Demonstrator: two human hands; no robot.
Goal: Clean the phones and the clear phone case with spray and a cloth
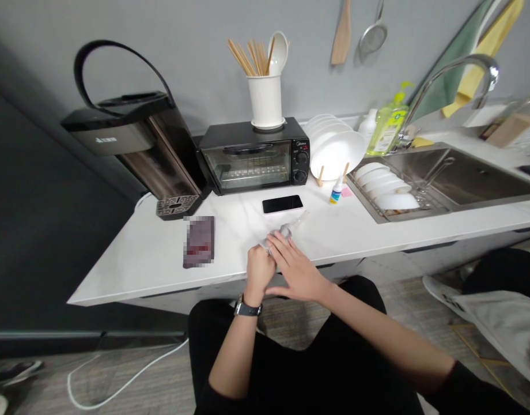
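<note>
My left hand (260,270) is a closed fist just above the counter's front edge, with a dark-strapped watch on the wrist. A pale grey crumpled piece (286,230), perhaps cloth or film, shows at the knuckles and beyond the fingertips; its kind is unclear. My right hand (299,274) lies flat with fingers stretched, its fingertips over that piece and its palm side against my left fist. Behind the hands, a phone (283,204) rests on the counter. A small white bottle with a blue and yellow label (336,191) stands to the right.
A blurred dark packet (199,242) lies left on the white counter (131,265). Behind are a water dispenser (144,132), a toaster oven (254,158) with a chopstick holder (265,101) on it, and white plates (336,153). A sink (476,178) is at right.
</note>
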